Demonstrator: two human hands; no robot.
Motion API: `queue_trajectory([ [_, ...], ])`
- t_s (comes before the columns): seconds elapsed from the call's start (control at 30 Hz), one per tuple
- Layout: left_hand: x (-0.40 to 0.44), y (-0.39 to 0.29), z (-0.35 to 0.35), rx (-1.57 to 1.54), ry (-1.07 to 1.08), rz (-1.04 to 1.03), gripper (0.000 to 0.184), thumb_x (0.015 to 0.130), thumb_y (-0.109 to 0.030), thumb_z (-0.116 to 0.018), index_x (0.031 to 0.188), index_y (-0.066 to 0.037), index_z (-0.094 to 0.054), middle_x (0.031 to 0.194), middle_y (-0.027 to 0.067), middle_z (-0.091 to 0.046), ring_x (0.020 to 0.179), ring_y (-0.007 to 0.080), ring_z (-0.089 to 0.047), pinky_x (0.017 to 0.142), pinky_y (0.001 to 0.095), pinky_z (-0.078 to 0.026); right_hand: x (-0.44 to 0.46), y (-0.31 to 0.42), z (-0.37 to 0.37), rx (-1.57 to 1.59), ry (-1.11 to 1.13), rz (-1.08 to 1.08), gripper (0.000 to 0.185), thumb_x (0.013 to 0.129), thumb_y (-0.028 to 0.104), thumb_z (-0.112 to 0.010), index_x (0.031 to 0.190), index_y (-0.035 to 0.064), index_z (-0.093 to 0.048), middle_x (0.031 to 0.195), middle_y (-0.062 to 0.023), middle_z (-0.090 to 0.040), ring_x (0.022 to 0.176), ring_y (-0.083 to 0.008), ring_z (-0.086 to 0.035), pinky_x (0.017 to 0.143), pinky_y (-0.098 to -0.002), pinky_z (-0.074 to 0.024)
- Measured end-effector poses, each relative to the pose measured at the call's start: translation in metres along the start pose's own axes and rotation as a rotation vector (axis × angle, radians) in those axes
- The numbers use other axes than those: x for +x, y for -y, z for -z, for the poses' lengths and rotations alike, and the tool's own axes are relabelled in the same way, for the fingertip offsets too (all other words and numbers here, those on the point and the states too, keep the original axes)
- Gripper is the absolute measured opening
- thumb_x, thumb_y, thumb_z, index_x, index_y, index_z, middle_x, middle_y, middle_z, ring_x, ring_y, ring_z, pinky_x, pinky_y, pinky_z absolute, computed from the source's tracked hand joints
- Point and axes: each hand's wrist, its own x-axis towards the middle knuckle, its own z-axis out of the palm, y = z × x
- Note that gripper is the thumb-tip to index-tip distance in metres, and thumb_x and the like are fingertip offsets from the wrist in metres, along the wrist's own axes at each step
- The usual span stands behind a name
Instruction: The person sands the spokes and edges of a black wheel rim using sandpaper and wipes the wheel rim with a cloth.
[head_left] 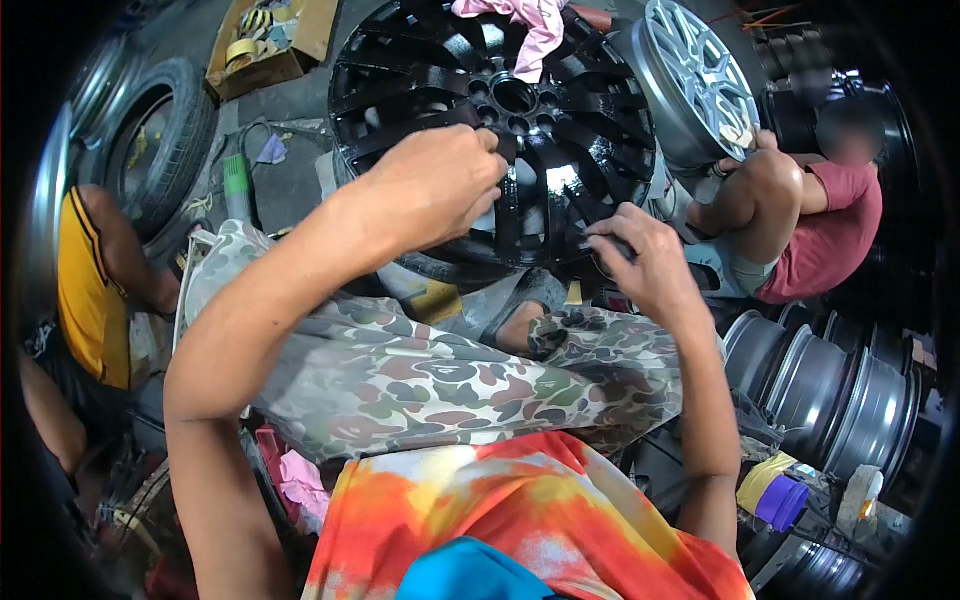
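A glossy black alloy wheel rim [555, 190] lies in front of me, its spokes looking wet and shiny. My left hand [430, 185] is over the rim's near left spokes, its fingers curled closed. Whatever those fingers hold, if anything, is hidden. At the near right edge of the rim is my right hand [645, 255], with thumb and fingers bent around the outer lip. A pink cloth [530, 30] drapes over the far side of the rim, close to the centre hole.
A silver rim [700, 80] stands at right beside a seated person in a red shirt [835, 235]. Several rims [810, 370] are stacked lower right. A tyre [165, 140], a cardboard box [290, 65] of tape and scraps, and a green-handled tool [237, 180] lie left. Another person's yellow garment [90, 300] shows far left.
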Motion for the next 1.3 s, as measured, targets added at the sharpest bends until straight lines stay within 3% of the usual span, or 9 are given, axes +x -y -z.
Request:
queue_trajectory([
  [0.1, 0.004, -0.012, -0.011, -0.017, 0.004, -0.051, 0.018, 0.093, -0.016, -0.071, 0.096, 0.001, -0.069, 0.105, 0.0170, -0.064, 0.104, 0.0351, -0.064, 0.089, 0.0447, -0.054, -0.004, 0.017, -0.039, 0.143, -0.130, 0.105, 0.017, 0.089, 0.008, -0.076, 0.104, 0.0009, -0.074, 0.090, -0.0151, -0.062, 0.084, -0.0348, -0.066, 0.079, -0.0442, -0.0541],
  [0.27, 0.000, -0.024, -0.037, 0.050, 0.007, -0.196, 0.019, 0.093, -0.019, -0.072, 0.099, -0.002, -0.070, 0.109, 0.0120, -0.061, 0.108, 0.0294, -0.060, 0.096, 0.0413, -0.048, -0.040, 0.031, -0.087, -0.199, -0.220, 0.020, 0.024, 0.092, 0.019, -0.075, 0.111, 0.0057, -0.075, 0.096, -0.0102, -0.055, 0.092, -0.0285, -0.055, 0.077, -0.0413, -0.0426],
  [0.37, 0.006, -0.026, -0.046, 0.106, -0.019, -0.280, 0.018, 0.093, -0.019, -0.070, 0.097, -0.002, -0.069, 0.108, 0.0119, -0.060, 0.109, 0.0284, -0.060, 0.100, 0.0411, -0.046, -0.024, 0.036, -0.096, -0.187, -0.382, 0.017, 0.026, 0.096, 0.024, -0.070, 0.112, 0.0050, -0.075, 0.097, -0.0090, -0.054, 0.093, -0.0266, -0.051, 0.077, -0.0392, -0.0374],
  [0.63, 0.022, 0.002, -0.051, 0.153, -0.003, -0.345, 0.018, 0.087, -0.022, -0.071, 0.092, -0.004, -0.068, 0.104, 0.0100, -0.060, 0.109, 0.0268, -0.059, 0.104, 0.0432, -0.045, -0.043, 0.053, -0.101, -0.193, -0.418, -0.092, 0.026, 0.097, 0.022, -0.068, 0.116, 0.0056, -0.074, 0.095, -0.0093, -0.053, 0.091, -0.0269, -0.050, 0.076, -0.0413, -0.0369],
  [0.83, 0.026, -0.005, -0.057, 0.057, 0.100, -0.406, 0.018, 0.082, -0.023, -0.073, 0.085, -0.006, -0.068, 0.102, 0.0089, -0.060, 0.105, 0.0259, -0.059, 0.098, 0.0417, -0.046, -0.026, 0.044, -0.103, -0.111, -0.429, -0.097, 0.033, 0.098, 0.020, -0.067, 0.128, 0.0052, -0.070, 0.096, -0.0115, -0.054, 0.092, -0.0298, -0.053, 0.080, -0.0425, -0.0417],
  [0.97, 0.027, 0.001, -0.053, 0.042, 0.080, -0.397, 0.018, 0.082, -0.022, -0.073, 0.086, -0.005, -0.068, 0.103, 0.0092, -0.060, 0.105, 0.0272, -0.059, 0.098, 0.0420, -0.047, -0.066, 0.015, -0.069, 0.059, -0.202, -0.019, 0.030, 0.097, 0.017, -0.069, 0.124, 0.0041, -0.071, 0.094, -0.0110, -0.055, 0.092, -0.0279, -0.057, 0.082, -0.0399, -0.0483],
  [1.03, 0.032, 0.009, -0.052, 0.058, 0.036, -0.380, 0.019, 0.081, -0.022, -0.073, 0.086, -0.005, -0.068, 0.103, 0.0100, -0.060, 0.105, 0.0286, -0.060, 0.097, 0.0427, -0.047, -0.079, 0.000, -0.058, 0.172, -0.180, -0.179, 0.028, 0.096, 0.014, -0.070, 0.121, 0.0020, -0.073, 0.092, -0.0118, -0.057, 0.090, -0.0289, -0.058, 0.081, -0.0407, -0.0504],
  [1.13, 0.039, 0.016, -0.046, 0.051, 0.023, -0.380, 0.018, 0.082, -0.021, -0.072, 0.083, -0.005, -0.066, 0.103, 0.0114, -0.059, 0.101, 0.0291, -0.061, 0.091, 0.0423, -0.049, -0.061, -0.009, -0.044, 0.020, -0.382, -0.067, 0.025, 0.094, 0.011, -0.071, 0.116, -0.0002, -0.074, 0.090, -0.0130, -0.058, 0.089, -0.0305, -0.059, 0.081, -0.0428, -0.0513],
  [1.3, 0.040, 0.000, -0.055, 0.052, 0.071, -0.408, 0.019, 0.080, -0.023, -0.071, 0.080, -0.004, -0.068, 0.093, 0.0113, -0.061, 0.098, 0.0294, -0.063, 0.089, 0.0418, -0.050, -0.037, -0.008, -0.072, -0.006, -0.371, -0.051, 0.025, 0.090, 0.006, -0.073, 0.114, -0.0023, -0.074, 0.094, -0.0157, -0.059, 0.093, -0.0330, -0.060, 0.082, -0.0437, -0.0516],
])
